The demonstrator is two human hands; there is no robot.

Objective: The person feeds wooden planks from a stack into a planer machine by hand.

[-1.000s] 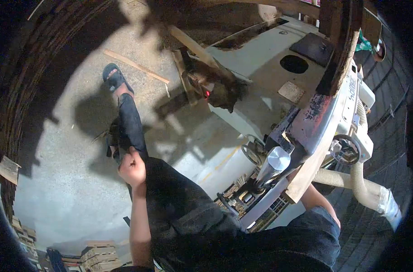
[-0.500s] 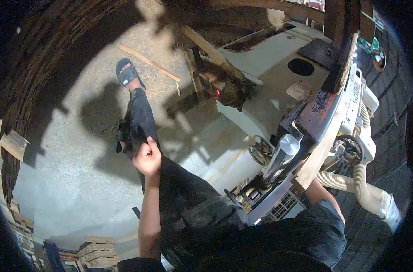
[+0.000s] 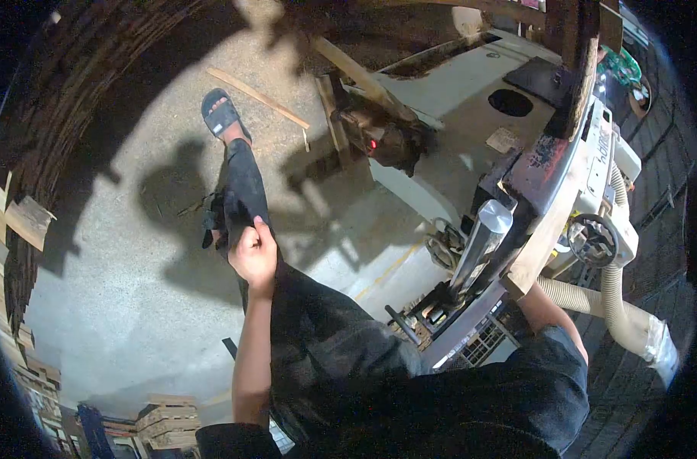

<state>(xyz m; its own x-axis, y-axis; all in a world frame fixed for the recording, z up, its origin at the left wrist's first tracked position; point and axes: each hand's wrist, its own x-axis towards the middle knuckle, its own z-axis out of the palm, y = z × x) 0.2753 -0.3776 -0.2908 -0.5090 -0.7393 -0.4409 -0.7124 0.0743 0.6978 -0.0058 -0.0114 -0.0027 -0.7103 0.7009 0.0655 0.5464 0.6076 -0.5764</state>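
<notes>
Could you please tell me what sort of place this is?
Probably a woodworking shop: a heavy machine with a handwheel, a ribbed dust hose beside it, a plank lying against it, and stacked timber at the floor's edge.

Single view, head-worn, wide fisheye lens with a dark rim all round. It faces steeply down the wearer's own front. Dark shirt (image 3: pixel 440 413) fills 6 o'clock, very near. Left hand (image 3: pixel 254 256) close, just left of centre. Concrete floor (image 3: pixel 119 291) farther off toward 9. Machine (image 3: pixel 547 191) crowds 2 to 3.
</notes>
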